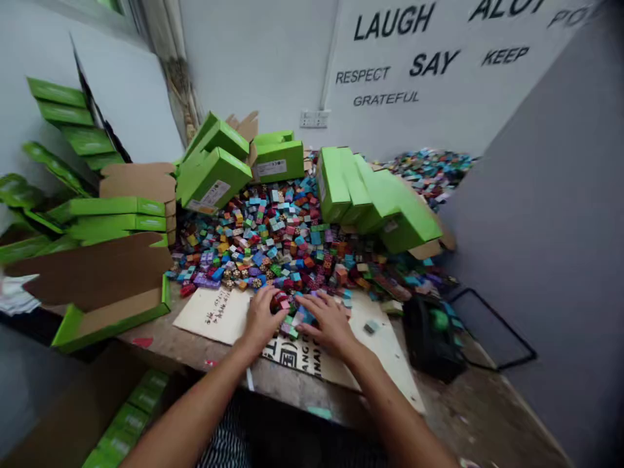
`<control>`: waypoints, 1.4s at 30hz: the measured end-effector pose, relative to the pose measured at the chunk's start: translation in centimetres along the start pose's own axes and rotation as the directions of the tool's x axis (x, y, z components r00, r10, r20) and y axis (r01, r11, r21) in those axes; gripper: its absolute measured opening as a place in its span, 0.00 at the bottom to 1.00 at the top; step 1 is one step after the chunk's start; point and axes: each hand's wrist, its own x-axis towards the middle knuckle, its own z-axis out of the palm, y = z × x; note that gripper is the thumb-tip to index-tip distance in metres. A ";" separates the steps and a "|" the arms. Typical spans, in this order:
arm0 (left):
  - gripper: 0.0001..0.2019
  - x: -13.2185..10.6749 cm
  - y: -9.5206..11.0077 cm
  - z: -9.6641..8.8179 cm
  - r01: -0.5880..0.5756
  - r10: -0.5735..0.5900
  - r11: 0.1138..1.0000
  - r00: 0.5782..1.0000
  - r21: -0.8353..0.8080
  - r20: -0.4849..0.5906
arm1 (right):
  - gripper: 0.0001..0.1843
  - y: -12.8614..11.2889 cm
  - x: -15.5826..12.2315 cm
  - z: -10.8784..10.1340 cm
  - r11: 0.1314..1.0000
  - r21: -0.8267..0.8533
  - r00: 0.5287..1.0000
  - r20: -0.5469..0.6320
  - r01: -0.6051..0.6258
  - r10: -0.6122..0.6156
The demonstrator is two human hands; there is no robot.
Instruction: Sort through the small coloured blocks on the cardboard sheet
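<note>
A big heap of small coloured patterned blocks (273, 240) covers the middle of the wooden table (458, 416). At the heap's near edge, my left hand (262, 318) and my right hand (327, 322) lie side by side on a printed cardboard sheet (219, 312). Both hands cup a small cluster of blocks (291, 318) between them, fingers curled around it. Whether either hand actually grips a block is hidden by the fingers.
Green cardboard boxes are stacked at the back (219, 169) and right (380, 195). Flat and half-folded green boxes (107, 214) pile up on the left. A black device (431, 335) with a cable sits right of my hands. More green boxes (131, 416) lie below the table edge.
</note>
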 end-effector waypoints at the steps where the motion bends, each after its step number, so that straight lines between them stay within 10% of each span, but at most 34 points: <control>1: 0.19 -0.1 -0.3 -0.4 0.016 -0.015 1.000 0.999 0.020 -0.037 | 0.26 0.1 -0.1 -0.3 1.000 -0.018 1.000 -0.003 -0.025 0.025; 13: 0.23 -3.7 2.3 -1.3 -0.119 0.047 0.947 0.970 0.300 0.239 | 0.26 0.4 1.3 -2.1 1.000 -0.021 0.996 0.090 -0.015 0.017; 17: 0.19 -4.0 3.0 -0.8 -0.171 0.110 0.954 0.963 0.244 0.247 | 0.20 2.2 1.5 -2.5 0.984 0.156 0.994 -0.043 -0.090 0.098; 30: 0.23 -1.5 1.4 -1.9 -0.228 0.250 0.949 0.965 0.218 -0.079 | 0.29 -2.5 9.8 -4.0 0.949 0.314 0.936 -0.334 0.003 0.108; 33: 0.25 1.0 0.7 -2.5 -0.127 0.144 0.944 0.989 0.303 -0.035 | 0.30 -1.4 10.9 -4.9 0.927 0.375 0.891 -0.426 0.018 0.155; 38: 0.24 4.1 -1.3 -2.5 0.088 -0.189 0.897 0.963 0.433 0.194 | 0.21 -0.5 9.5 -2.6 0.962 0.207 0.944 -0.238 -0.181 0.229; 42: 0.34 4.4 -2.4 -2.0 0.178 -0.269 0.862 0.954 0.475 0.130 | 0.20 -1.2 6.7 -0.4 0.979 0.173 0.981 -0.182 0.107 -0.075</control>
